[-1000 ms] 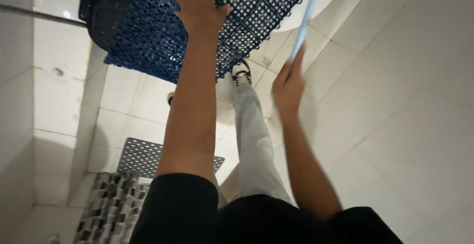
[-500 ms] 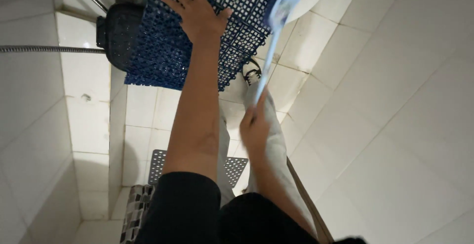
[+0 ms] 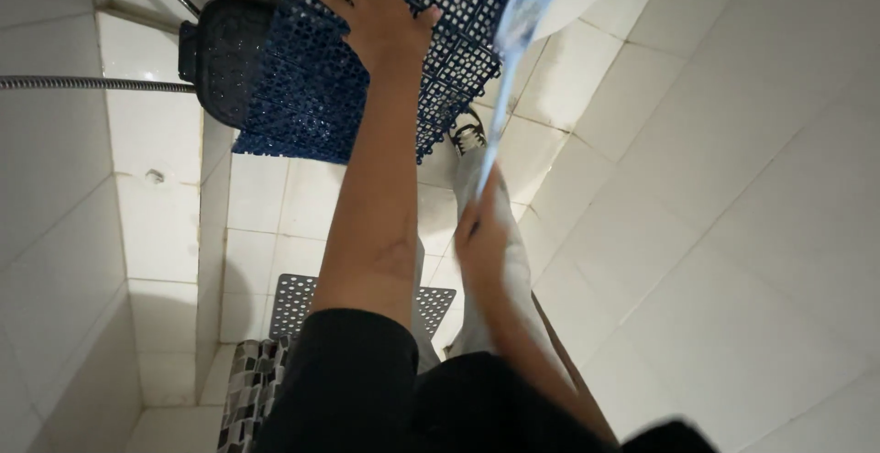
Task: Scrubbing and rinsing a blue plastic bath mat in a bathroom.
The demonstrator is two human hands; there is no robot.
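My left hand (image 3: 371,15) lies flat with spread fingers on a blue perforated plastic mat (image 3: 312,95) that stands tilted at the top of the view. My right hand (image 3: 484,233) is closed around the thin handle of a pale blue brush (image 3: 513,22). The brush is blurred, and its head is at the mat's right edge. My black sleeves fill the bottom of the view.
A black plastic basket (image 3: 220,59) sits behind the mat's left side, beside a metal hose (image 3: 92,83). On the white tiled floor (image 3: 733,187) lie a grey perforated mat (image 3: 298,302) and a mosaic-patterned piece (image 3: 247,389). My grey-trousered leg and sandal (image 3: 467,134) stand below the mat.
My right hand has dropped lower and moved left with the brush, whose head now reaches the mat's right edge. My left hand stays on the mat.
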